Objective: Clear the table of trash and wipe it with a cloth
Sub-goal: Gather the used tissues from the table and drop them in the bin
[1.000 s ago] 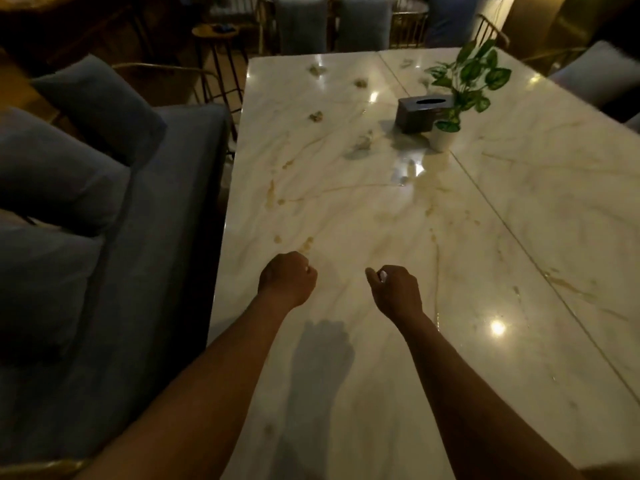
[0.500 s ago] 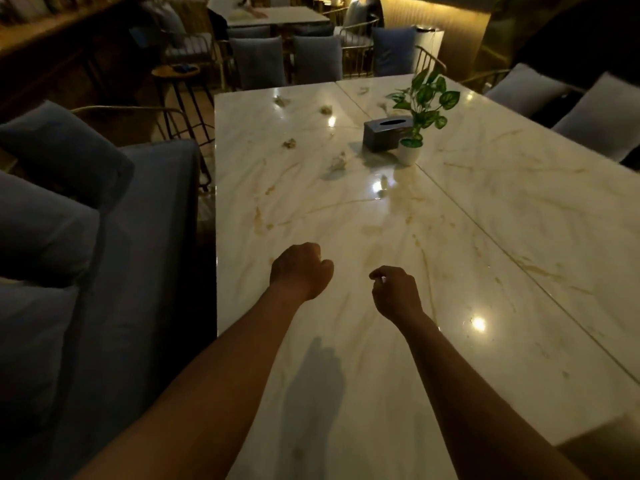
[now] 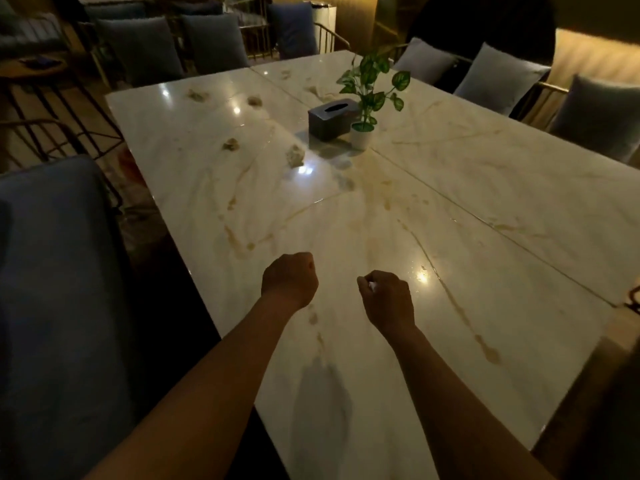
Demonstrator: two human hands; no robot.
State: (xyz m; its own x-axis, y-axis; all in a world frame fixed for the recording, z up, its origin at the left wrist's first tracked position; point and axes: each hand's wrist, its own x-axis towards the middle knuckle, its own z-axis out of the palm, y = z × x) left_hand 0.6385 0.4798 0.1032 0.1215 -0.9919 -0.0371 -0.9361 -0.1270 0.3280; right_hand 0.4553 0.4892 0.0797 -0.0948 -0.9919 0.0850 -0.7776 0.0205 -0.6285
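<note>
fingers [image 3: 304,263] of the left hand [image 3: 290,280] curled into a loose fist; cannot tell whether anything sits inside. fingers of the right hand [image 3: 388,297] also curled, thumb pressed against the forefinger on a small pale speck, too small to identify. both hands hover over the near part of the pale, gold-veined marble desk [image 3: 485,188], not touching it.

trash location: crumpled tan paper scraps on the far left half of the desk. one wad [image 3: 295,156] just beside a light glare, one [image 3: 231,144] to its left, two more [image 3: 255,100] [image 3: 197,95] near the far edge. all well apart from the hands. dark rectangular tissue box [image 3: 333,118] and small leafy green plant in a white pot [image 3: 367,98] stand mid-desk, touching or nearly so.

no cloth in view. judgement: step in hand is trash clearing, barely begun; wiping not started.

next move calls for a long forward reach, or a step along the desk edge, then a light pinch on the nearest wad. scraps look soft and light, so an easy grip should do.
</note>
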